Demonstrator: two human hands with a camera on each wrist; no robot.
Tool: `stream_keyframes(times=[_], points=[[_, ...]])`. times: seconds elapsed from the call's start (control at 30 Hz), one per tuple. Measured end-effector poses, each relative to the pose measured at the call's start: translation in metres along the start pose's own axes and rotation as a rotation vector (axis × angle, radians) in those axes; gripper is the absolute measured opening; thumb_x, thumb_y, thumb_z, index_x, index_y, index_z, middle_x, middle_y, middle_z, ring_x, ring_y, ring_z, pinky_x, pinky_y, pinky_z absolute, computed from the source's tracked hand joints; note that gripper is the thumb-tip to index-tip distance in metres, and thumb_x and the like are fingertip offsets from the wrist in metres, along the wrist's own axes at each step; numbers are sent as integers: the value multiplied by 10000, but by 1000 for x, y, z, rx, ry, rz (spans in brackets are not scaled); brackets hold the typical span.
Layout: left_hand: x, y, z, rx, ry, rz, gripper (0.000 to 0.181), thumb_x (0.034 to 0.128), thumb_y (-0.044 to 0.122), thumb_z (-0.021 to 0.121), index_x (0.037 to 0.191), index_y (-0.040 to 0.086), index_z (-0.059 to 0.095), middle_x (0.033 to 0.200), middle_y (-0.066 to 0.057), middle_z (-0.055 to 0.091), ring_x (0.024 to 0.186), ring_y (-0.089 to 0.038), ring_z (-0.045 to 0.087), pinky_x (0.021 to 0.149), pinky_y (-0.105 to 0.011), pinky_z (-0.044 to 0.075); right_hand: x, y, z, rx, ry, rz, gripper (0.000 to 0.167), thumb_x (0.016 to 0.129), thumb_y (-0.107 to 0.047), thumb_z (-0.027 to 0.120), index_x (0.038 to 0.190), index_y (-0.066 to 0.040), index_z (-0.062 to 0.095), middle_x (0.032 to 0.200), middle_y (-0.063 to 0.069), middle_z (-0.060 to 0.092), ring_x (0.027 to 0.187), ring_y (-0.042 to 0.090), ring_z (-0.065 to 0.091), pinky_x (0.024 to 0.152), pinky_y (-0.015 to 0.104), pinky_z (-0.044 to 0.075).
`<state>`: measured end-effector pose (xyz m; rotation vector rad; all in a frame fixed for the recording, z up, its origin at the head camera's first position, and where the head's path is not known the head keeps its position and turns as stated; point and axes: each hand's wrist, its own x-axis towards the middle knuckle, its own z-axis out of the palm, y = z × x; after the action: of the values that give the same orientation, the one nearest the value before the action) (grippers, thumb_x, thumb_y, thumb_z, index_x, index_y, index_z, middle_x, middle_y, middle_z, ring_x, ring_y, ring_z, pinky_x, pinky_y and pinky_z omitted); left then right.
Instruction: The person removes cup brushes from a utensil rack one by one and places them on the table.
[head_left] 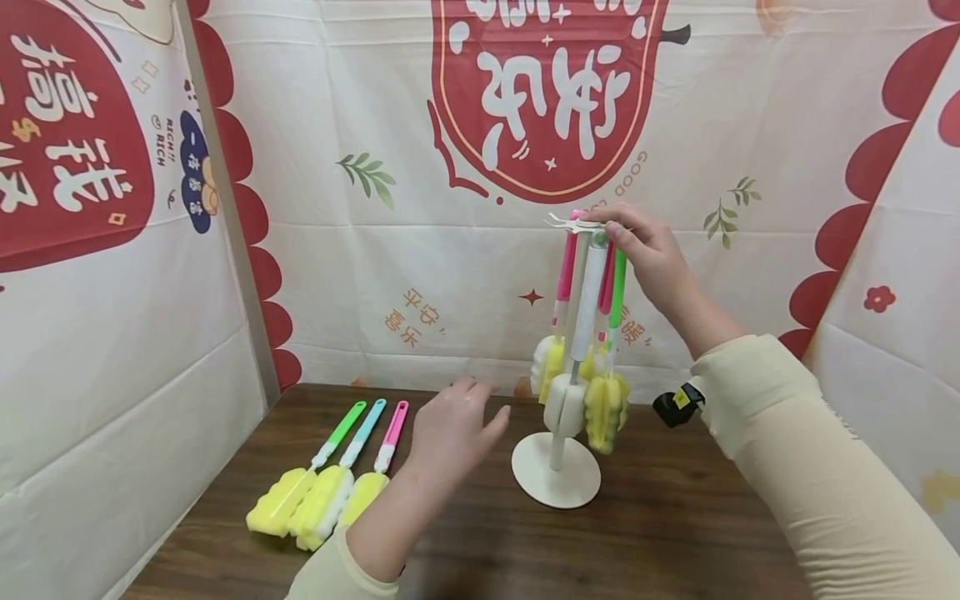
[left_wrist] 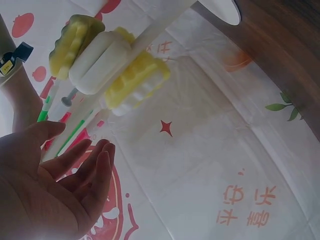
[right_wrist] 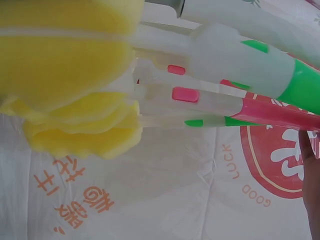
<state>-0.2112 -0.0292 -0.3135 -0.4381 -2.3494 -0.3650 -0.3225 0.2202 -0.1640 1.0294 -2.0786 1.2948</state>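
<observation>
A white stand (head_left: 557, 472) with a round base holds several hanging sponge brushes with pink, green and white handles. At its top, my right hand (head_left: 648, 254) grips the hook rack (head_left: 577, 225) between thumb and fingers, beside a white brush (head_left: 588, 300). Only part of the right hand (right_wrist: 311, 185) shows in the right wrist view, by a pink handle (right_wrist: 275, 114). My left hand (head_left: 453, 425) is in the air left of the stand, holding nothing; in the left wrist view the hand (left_wrist: 65, 190) has spread, slightly bent fingers below the hanging sponges (left_wrist: 102, 62).
Three yellow sponge brushes lie side by side at the left of the brown table (head_left: 480, 533): one green-handled (head_left: 341, 429), one blue-handled (head_left: 363, 429), one pink-handled (head_left: 393, 429). A printed cloth (head_left: 360, 250) hangs behind and at both sides.
</observation>
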Motion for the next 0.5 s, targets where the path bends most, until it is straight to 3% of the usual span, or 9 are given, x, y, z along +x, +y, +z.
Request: stream_keyframes(times=[0.17,0.5], points=[[2,0,-1,-9,-7,-1,299,856,337,731,1035,97,737,931,-45,699,773,-197,682,592,-341,549,0,-4,-4,-47,-29,47,344,1017,-271,487,1301,-130,623,1302,22,532,1162,187,442,835,241,488],[3,-1,-2,-3,-17,-14,303,866,349,718,1052,111,736,969,-39,707,820,-201,686,612,-349,553,2,-13,-6,-237,-19,88,340,1006,-331,510,1280,-191,655,1229,-2,540,1108,155,393,751,242,471]])
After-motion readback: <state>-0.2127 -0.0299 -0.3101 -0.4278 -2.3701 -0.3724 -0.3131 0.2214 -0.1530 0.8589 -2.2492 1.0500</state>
